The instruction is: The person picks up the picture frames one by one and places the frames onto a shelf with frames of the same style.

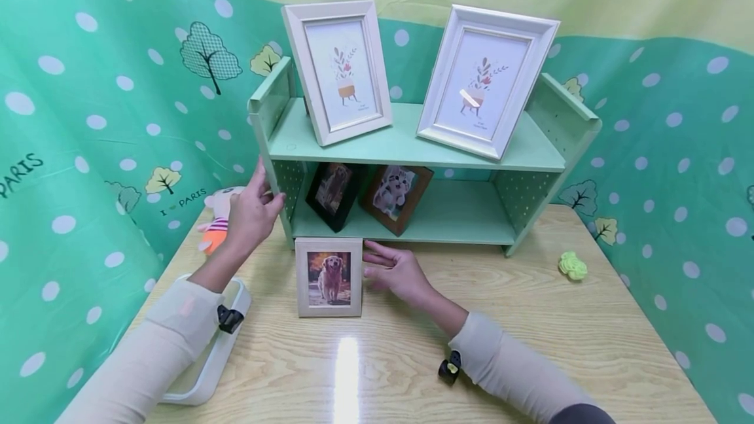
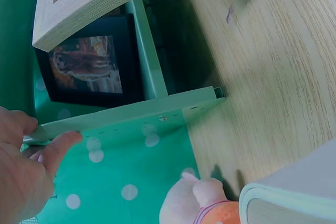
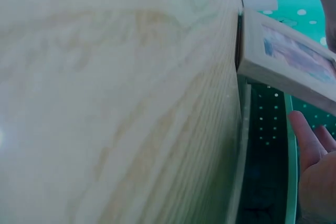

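Note:
A two-tier green shelf (image 1: 412,239) stands on the table. My left hand (image 1: 252,211) is at its left side panel; in the left wrist view the panel's edge (image 2: 131,109) passes between the thumb and a finger. A cream photo frame (image 1: 302,280) with a dog picture stands upright before the shelf's lower left front. Beside its right edge is my right hand (image 1: 400,275), fingers extended and holding nothing; contact with the frame is unclear. On the lower tier lean a black photo frame (image 1: 352,196) and a brown photo frame (image 1: 419,195).
On the top tier stand two large pale picture frames, one left (image 1: 309,70) and one right (image 1: 438,77). A plush toy (image 1: 215,237) sits left of the shelf. Nearer lies a white-rimmed box or tray (image 1: 220,362), partly under the left forearm. A yellow-green flower (image 1: 573,266) lies at the right.

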{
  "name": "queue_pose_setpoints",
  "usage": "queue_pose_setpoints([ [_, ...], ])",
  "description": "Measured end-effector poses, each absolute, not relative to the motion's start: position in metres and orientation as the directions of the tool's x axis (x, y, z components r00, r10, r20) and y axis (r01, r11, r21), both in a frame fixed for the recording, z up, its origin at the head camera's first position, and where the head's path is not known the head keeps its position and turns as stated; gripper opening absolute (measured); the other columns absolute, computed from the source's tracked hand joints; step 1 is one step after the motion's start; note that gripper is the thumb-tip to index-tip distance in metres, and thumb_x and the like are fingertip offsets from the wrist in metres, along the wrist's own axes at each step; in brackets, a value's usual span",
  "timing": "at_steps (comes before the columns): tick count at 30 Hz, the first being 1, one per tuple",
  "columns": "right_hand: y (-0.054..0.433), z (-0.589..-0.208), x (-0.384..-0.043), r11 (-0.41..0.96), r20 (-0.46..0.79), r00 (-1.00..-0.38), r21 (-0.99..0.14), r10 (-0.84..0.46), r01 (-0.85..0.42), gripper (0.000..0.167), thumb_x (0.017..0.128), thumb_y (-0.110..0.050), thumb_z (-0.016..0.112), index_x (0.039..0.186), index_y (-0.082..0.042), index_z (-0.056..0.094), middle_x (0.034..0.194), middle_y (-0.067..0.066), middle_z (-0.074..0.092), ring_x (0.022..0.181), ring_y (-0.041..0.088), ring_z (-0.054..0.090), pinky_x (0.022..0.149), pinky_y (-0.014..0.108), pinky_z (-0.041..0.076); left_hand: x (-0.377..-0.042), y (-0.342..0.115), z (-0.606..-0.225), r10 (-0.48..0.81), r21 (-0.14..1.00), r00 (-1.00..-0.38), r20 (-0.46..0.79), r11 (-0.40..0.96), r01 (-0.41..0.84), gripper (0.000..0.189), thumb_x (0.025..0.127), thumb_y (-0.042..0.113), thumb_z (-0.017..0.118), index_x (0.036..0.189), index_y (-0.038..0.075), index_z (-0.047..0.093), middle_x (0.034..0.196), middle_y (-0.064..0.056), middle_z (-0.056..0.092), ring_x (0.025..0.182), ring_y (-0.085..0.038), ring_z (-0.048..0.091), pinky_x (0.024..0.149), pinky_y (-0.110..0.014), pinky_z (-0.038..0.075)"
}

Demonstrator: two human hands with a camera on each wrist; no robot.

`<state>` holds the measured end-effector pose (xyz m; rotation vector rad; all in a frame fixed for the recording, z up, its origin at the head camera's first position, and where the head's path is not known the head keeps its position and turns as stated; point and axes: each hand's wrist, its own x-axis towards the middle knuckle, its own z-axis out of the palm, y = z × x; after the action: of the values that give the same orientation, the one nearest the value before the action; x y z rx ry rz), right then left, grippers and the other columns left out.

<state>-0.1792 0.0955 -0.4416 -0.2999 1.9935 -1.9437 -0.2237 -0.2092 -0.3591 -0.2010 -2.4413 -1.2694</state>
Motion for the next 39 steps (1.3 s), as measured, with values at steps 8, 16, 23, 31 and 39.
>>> queue_pose_setpoints([
  [8,0.089,-0.445,-0.175,0.073,-0.116,-0.920,-0.993,-0.373,0.095,0.060,0.092,-0.009,0.075,0.149,-0.017,0.054,0.140,0.016,0.064,0.114,0.029,0.072,0.083,0.052,0.065,-0.223,-0.209,-0.358,-0.051,0.750,-0.916,0.397,0.593,0.292,0.091,0.099,0.004,0.061,0.163,0.043,0.009,0.145,-0.031,0.053,0.122,-0.049,0.062,0.093,-0.056,0.058],
  [16,0.084,-0.447,-0.172,0.078,-0.143,-0.924,-0.989,-0.354,0.123,0.059,0.092,-0.005,0.073,0.148,-0.013,0.055,0.134,0.018,0.067,0.113,0.028,0.072,0.084,0.046,0.065,-0.222,-0.208,-0.356,-0.053,0.738,-0.911,0.410,0.606,0.297,0.090,0.099,0.004,0.062,0.164,0.040,0.011,0.144,-0.031,0.054,0.121,-0.049,0.062,0.092,-0.055,0.058],
  [23,0.081,-0.446,-0.168,0.103,-0.134,-0.931,-0.989,-0.339,0.105,0.057,0.093,-0.008,0.073,0.147,-0.013,0.055,0.133,0.016,0.068,0.114,0.029,0.072,0.082,0.045,0.066,-0.222,-0.208,-0.356,-0.054,0.728,-0.907,0.417,0.618,0.298,0.089,0.099,0.004,0.062,0.164,0.037,0.011,0.143,-0.031,0.054,0.120,-0.050,0.063,0.092,-0.055,0.058],
  [31,0.078,-0.448,-0.166,0.103,-0.130,-0.936,-0.990,-0.327,0.101,0.058,0.093,-0.008,0.074,0.147,-0.012,0.055,0.132,0.016,0.069,0.112,0.028,0.073,0.079,0.044,0.067,-0.222,-0.208,-0.357,-0.054,0.733,-0.907,0.417,0.611,0.301,0.089,0.099,0.003,0.062,0.165,0.034,0.011,0.143,-0.032,0.054,0.119,-0.050,0.062,0.092,-0.055,0.058],
  [39,0.076,-0.449,-0.165,0.097,-0.142,-0.935,-0.988,-0.324,0.116,0.058,0.094,-0.010,0.073,0.148,-0.013,0.054,0.131,0.016,0.070,0.111,0.028,0.073,0.082,0.045,0.066,-0.221,-0.208,-0.357,-0.054,0.736,-0.909,0.413,0.608,0.299,0.090,0.099,0.002,0.062,0.165,0.035,0.011,0.144,-0.031,0.053,0.120,-0.051,0.062,0.091,-0.056,0.058],
])
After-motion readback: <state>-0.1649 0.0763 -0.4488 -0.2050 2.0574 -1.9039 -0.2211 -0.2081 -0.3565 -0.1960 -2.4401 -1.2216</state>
